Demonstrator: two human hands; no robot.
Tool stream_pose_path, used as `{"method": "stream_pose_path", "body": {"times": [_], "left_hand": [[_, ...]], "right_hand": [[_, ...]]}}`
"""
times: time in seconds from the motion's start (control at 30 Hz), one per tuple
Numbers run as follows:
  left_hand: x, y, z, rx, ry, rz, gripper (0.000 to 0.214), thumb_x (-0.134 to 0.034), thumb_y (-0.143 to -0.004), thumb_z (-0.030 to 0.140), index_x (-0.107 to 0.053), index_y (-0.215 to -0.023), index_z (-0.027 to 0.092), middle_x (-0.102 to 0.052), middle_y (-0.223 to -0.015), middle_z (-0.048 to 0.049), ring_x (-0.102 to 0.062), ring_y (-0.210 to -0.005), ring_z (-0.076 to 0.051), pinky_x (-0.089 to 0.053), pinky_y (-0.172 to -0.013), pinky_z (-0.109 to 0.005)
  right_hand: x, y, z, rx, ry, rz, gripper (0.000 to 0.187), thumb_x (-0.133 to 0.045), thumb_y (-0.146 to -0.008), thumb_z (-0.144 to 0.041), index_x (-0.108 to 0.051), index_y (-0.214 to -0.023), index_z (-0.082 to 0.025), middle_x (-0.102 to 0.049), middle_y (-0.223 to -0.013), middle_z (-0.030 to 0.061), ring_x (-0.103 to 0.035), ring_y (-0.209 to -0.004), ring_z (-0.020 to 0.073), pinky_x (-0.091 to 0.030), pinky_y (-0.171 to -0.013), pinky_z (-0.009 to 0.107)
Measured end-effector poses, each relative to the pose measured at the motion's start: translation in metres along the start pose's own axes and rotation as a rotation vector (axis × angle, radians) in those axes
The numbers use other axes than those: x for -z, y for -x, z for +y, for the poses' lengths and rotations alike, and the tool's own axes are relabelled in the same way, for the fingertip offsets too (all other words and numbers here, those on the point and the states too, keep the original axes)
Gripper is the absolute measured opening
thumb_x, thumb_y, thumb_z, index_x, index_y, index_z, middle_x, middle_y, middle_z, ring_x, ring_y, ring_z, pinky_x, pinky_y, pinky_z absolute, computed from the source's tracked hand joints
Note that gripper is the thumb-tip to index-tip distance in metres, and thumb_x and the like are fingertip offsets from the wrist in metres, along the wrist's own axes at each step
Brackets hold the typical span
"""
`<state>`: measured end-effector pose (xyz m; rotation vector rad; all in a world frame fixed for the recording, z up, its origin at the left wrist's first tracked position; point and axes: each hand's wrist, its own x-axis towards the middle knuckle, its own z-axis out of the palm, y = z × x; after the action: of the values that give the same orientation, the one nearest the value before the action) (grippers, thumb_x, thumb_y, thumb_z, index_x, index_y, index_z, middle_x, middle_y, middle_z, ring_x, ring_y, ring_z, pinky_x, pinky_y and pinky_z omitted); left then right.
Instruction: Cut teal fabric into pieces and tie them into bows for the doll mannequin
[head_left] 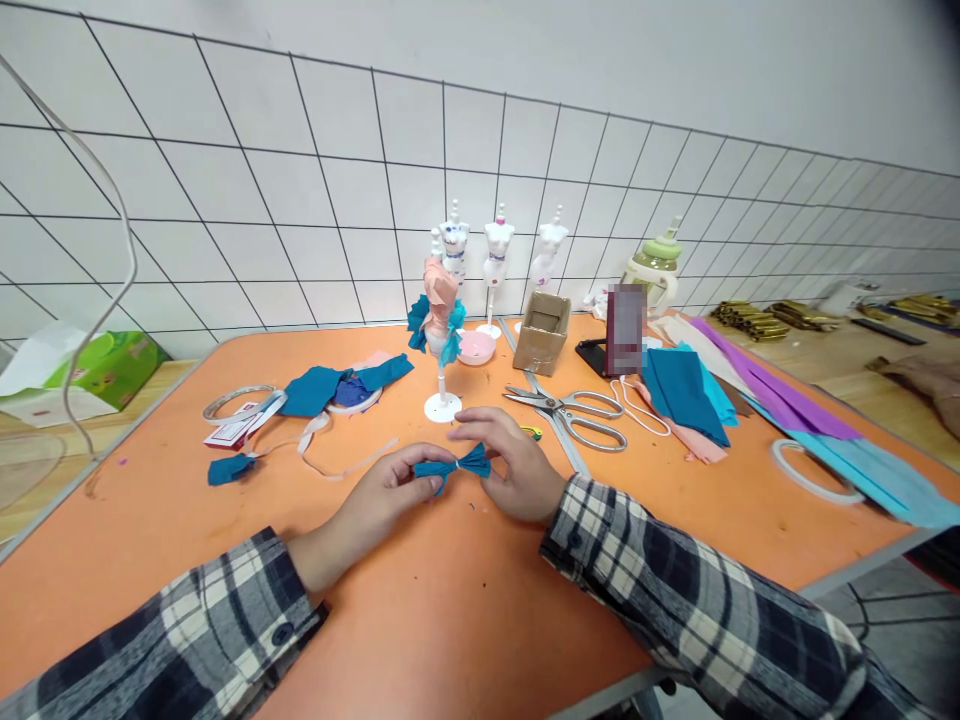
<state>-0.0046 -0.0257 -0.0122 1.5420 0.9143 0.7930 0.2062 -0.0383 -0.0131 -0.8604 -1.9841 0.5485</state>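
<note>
Between my hands is a blue crepe-paper bow [474,461], cinched at its middle with a thin white tie. My left hand [390,487] pinches the bow's left end between thumb and fingers. At the bow's right end, my right hand [517,467] grips the pleated edge, its fingers curled over the top. Just behind them stands a small dress form [441,335] on a white round base, wrapped in pink crepe paper with blue ruffles at its sides. Metal scissors [574,413] lie beyond my right hand, partly spread. A small blue paper scrap [232,470] rests to the left.
Behind are bare white mannequins [498,262], a pink bowl [476,347], a cardboard box [541,335] and a phone [626,330] on a stand. Rolls of tape [214,402] and blue paper [311,391] lie left. Folded coloured sheets [780,385] and a green-lidded bottle [654,265] sit right.
</note>
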Motion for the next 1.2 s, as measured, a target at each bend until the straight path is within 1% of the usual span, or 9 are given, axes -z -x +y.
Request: {"method": "stream_pose_path", "body": {"times": [0.07, 0.17, 0.3, 0.4, 0.5, 0.77, 0.9, 1.0, 1.2], "left_hand": [[0.001, 0.0, 0.001, 0.004, 0.034, 0.008, 0.025, -0.067, -0.076, 0.028, -0.07, -0.099, 0.02, -0.068, -0.09, -0.0023, -0.056, -0.071, -0.015, -0.044, -0.067, -0.027], [0.0, -0.002, 0.002, 0.003, -0.012, 0.015, 0.024, -0.07, -0.074, 0.031, -0.069, -0.095, 0.02, -0.068, -0.092, -0.0031, -0.058, -0.074, -0.017, -0.044, -0.067, -0.027], [-0.002, -0.003, -0.002, 0.011, -0.137, 0.121, 0.036, -0.072, -0.075, 0.037, -0.064, -0.106, 0.02, -0.064, -0.08, -0.0017, -0.056, -0.069, -0.017, -0.043, -0.062, -0.027], [-0.002, -0.004, -0.002, -0.015, -0.117, 0.138, 0.051, -0.074, -0.073, 0.039, -0.06, -0.118, 0.019, -0.065, -0.085, -0.003, -0.058, -0.074, -0.018, -0.044, -0.065, -0.028], [-0.002, -0.005, 0.001, -0.021, -0.051, 0.104, 0.05, -0.075, -0.072, 0.043, -0.063, -0.114, 0.019, -0.067, -0.102, -0.0081, -0.061, -0.085, -0.021, -0.047, -0.071, -0.03], [-0.003, -0.012, -0.003, 0.128, 0.218, 0.161, 0.043, -0.08, -0.068, 0.04, -0.064, -0.101, 0.017, -0.069, -0.08, -0.0033, -0.061, -0.069, -0.016, -0.045, -0.062, -0.027], [-0.004, -0.009, -0.002, 0.023, 0.19, 0.284, 0.055, -0.08, -0.07, 0.039, -0.056, -0.116, 0.02, -0.066, -0.083, -0.001, -0.061, -0.072, -0.015, -0.047, -0.065, -0.025], [-0.005, -0.008, -0.001, -0.094, 0.27, 0.4, 0.058, -0.076, -0.074, 0.04, -0.05, -0.123, 0.024, -0.065, -0.101, -0.0025, -0.062, -0.087, -0.016, -0.049, -0.076, -0.027], [-0.011, -0.008, -0.001, 0.041, 0.095, 0.187, 0.038, -0.074, -0.074, 0.048, -0.066, -0.092, 0.016, -0.069, -0.089, -0.0055, -0.061, -0.08, -0.021, -0.048, -0.071, -0.03]], "right_hand": [[0.004, -0.001, -0.001, 0.139, 0.153, -0.012, 0.041, -0.051, -0.073, 0.0, -0.068, -0.101, -0.025, -0.058, -0.126, 0.0062, -0.057, -0.11, 0.0203, -0.049, -0.092, 0.037], [0.005, -0.003, -0.002, 0.144, 0.187, 0.016, 0.027, -0.056, -0.078, -0.007, -0.071, -0.092, -0.023, -0.069, -0.102, 0.0053, -0.061, -0.094, 0.0187, -0.05, -0.084, 0.034], [-0.002, -0.004, -0.004, -0.154, 0.017, 0.083, 0.014, -0.061, -0.08, -0.016, -0.071, -0.087, -0.021, -0.07, -0.084, 0.003, -0.062, -0.073, 0.0145, -0.049, -0.064, 0.026], [-0.009, -0.006, -0.002, -0.371, -0.155, 0.14, 0.009, -0.063, -0.077, -0.021, -0.07, -0.083, -0.02, -0.071, -0.081, 0.0023, -0.063, -0.071, 0.0143, -0.05, -0.066, 0.027], [-0.017, -0.006, 0.001, -0.496, -0.358, 0.225, 0.012, -0.066, -0.074, -0.026, -0.066, -0.084, -0.019, -0.07, -0.078, 0.0022, -0.064, -0.07, 0.0148, -0.051, -0.066, 0.028], [-0.03, -0.003, -0.002, -0.504, -0.361, 0.189, 0.01, -0.065, -0.073, -0.027, -0.061, -0.079, -0.019, -0.065, -0.071, -0.0003, -0.06, -0.065, 0.0125, -0.049, -0.062, 0.025], [-0.025, -0.004, -0.001, -0.606, -0.523, 0.06, 0.017, -0.067, -0.072, -0.032, -0.059, -0.076, -0.018, -0.064, -0.066, -0.0012, -0.06, -0.059, 0.0117, -0.049, -0.056, 0.024], [-0.021, -0.006, -0.001, -0.714, -0.632, 0.116, 0.026, -0.072, -0.068, -0.037, -0.059, -0.079, -0.017, -0.066, -0.069, -0.0007, -0.062, -0.062, 0.0115, -0.05, -0.057, 0.023], [-0.024, -0.008, -0.006, -0.758, -0.679, 0.254, 0.03, -0.073, -0.068, -0.038, -0.055, -0.084, -0.019, -0.064, -0.064, -0.0027, -0.059, -0.057, 0.0103, -0.049, -0.057, 0.023]]}}
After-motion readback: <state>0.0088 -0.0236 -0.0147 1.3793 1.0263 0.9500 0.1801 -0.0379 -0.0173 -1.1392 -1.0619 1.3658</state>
